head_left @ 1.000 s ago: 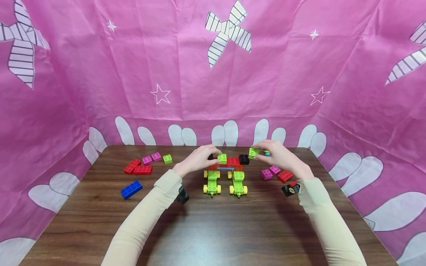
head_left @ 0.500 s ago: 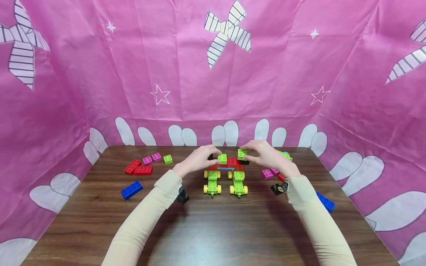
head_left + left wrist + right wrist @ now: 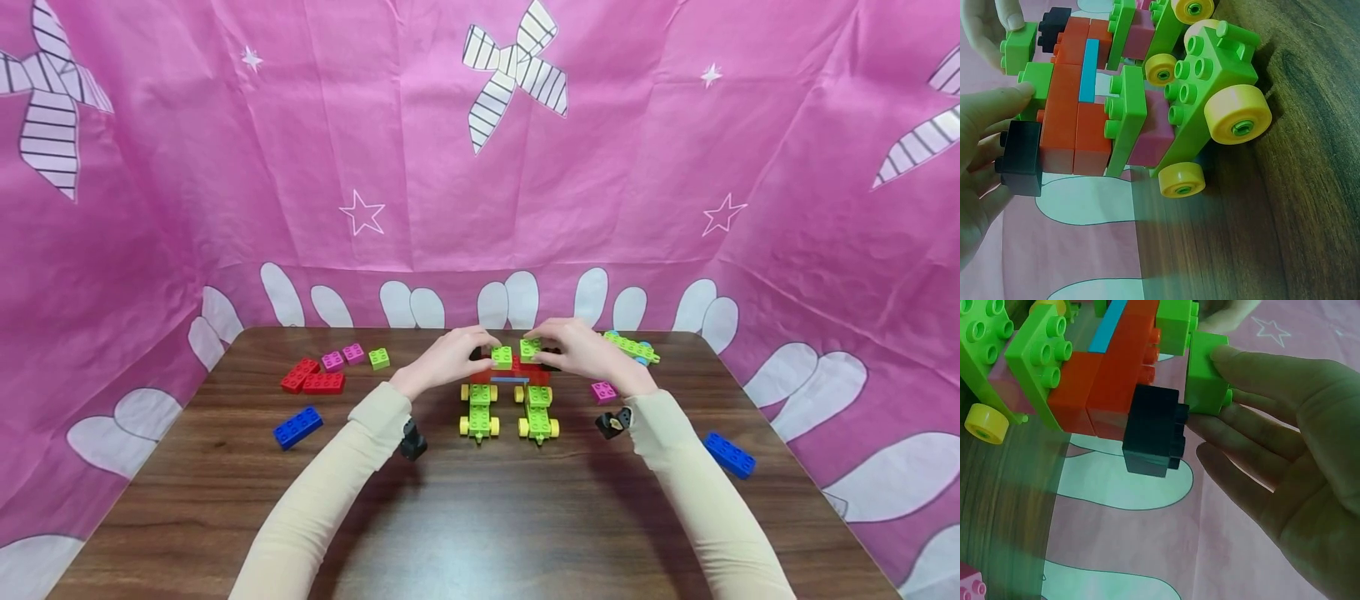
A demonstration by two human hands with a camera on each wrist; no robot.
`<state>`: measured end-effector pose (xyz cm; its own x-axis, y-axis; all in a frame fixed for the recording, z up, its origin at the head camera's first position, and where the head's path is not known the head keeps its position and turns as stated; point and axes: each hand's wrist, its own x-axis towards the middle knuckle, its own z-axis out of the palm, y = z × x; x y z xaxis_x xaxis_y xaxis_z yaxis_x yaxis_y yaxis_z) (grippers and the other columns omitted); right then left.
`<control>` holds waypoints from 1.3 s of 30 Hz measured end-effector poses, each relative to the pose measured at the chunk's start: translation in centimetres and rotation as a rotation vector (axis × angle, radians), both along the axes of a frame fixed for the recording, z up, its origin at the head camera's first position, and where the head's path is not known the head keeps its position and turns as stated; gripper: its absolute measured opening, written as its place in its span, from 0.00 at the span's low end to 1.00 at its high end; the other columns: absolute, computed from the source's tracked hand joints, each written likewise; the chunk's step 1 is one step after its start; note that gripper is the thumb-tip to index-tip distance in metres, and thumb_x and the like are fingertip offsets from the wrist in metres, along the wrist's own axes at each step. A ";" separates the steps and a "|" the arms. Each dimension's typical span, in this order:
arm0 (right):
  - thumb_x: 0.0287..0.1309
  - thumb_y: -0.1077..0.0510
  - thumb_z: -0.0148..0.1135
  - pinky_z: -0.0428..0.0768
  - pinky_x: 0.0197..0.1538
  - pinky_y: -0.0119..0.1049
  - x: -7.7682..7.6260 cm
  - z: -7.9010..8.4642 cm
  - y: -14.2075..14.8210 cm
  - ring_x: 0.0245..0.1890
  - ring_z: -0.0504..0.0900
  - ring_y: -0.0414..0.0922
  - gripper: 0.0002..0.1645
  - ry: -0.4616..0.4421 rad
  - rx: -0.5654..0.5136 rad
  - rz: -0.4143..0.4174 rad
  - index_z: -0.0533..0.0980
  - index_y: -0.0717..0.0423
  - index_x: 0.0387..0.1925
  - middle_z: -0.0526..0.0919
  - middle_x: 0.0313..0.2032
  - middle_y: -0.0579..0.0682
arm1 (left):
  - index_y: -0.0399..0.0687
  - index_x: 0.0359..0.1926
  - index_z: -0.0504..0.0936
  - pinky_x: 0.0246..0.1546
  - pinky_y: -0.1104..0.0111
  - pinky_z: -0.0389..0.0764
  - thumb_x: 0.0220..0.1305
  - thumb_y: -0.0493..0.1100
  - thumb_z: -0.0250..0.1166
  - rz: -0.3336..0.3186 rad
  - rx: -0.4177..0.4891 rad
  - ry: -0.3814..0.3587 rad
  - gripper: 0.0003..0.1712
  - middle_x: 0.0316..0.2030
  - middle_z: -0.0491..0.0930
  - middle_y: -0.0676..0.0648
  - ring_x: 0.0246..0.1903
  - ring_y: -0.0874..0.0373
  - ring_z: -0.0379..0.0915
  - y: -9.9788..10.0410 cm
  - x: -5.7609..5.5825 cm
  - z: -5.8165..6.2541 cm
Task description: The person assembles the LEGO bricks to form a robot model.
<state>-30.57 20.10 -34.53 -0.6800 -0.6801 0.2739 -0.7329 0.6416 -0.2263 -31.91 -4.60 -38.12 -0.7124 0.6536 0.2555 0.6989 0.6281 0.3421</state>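
Note:
A toy brick build rests on two green wheeled bases with yellow wheels. Red bricks bridge its top, above a thin blue piece. Black bricks sit at both ends. My left hand pinches a green brick seated on the red row, its thumb on the near face in the left wrist view. Between thumb and fingers of my right hand is another green brick. It hovers just above the red row, beside the right black brick, apart from it.
On the left lie red bricks, pink bricks, a green brick and a blue brick. At right are a pink brick, a blue brick and a green base with blue wheels. A pink curtain backs the table.
My right hand has moved left with its green brick, from beyond the right black brick to over the red row near the other green brick. The left hand has stayed in place.

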 end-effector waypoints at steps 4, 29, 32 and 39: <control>0.56 0.55 0.64 0.80 0.37 0.37 -0.2 -0.2 -0.3 0.32 0.79 0.38 0.18 -0.022 0.003 0.015 0.79 0.54 0.49 0.84 0.42 0.48 | 0.52 0.52 0.79 0.45 0.65 0.79 0.63 0.50 0.61 0.002 -0.007 0.002 0.18 0.47 0.79 0.52 0.43 0.60 0.77 0.0 0.0 0.0; 0.55 0.55 0.65 0.82 0.40 0.40 -1.0 -1.4 -1.1 0.35 0.82 0.37 0.18 -0.046 0.031 0.037 0.79 0.55 0.48 0.85 0.43 0.50 | 0.52 0.52 0.79 0.46 0.66 0.78 0.63 0.50 0.62 0.007 -0.016 0.006 0.18 0.46 0.78 0.52 0.44 0.60 0.76 0.0 0.2 0.0; 0.54 0.56 0.66 0.82 0.39 0.38 -1.0 -1.5 -1.1 0.34 0.82 0.37 0.18 -0.033 0.034 0.045 0.80 0.55 0.47 0.85 0.42 0.49 | 0.51 0.52 0.80 0.46 0.66 0.78 0.62 0.49 0.62 0.003 -0.012 0.006 0.17 0.46 0.78 0.51 0.44 0.60 0.76 0.0 0.2 0.0; 0.55 0.54 0.65 0.82 0.40 0.37 -1.1 -1.5 -1.4 0.36 0.83 0.39 0.17 -0.042 0.036 0.036 0.80 0.54 0.47 0.85 0.43 0.49 | 0.51 0.52 0.80 0.46 0.65 0.78 0.63 0.49 0.61 0.000 -0.009 0.012 0.17 0.47 0.79 0.51 0.44 0.60 0.76 0.0 0.1 0.0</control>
<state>-31.63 18.73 -36.03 -0.6657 -0.7129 0.2206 -0.7457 0.6236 -0.2346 -31.85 -4.61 -38.13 -0.7096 0.6556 0.2581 0.7027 0.6313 0.3283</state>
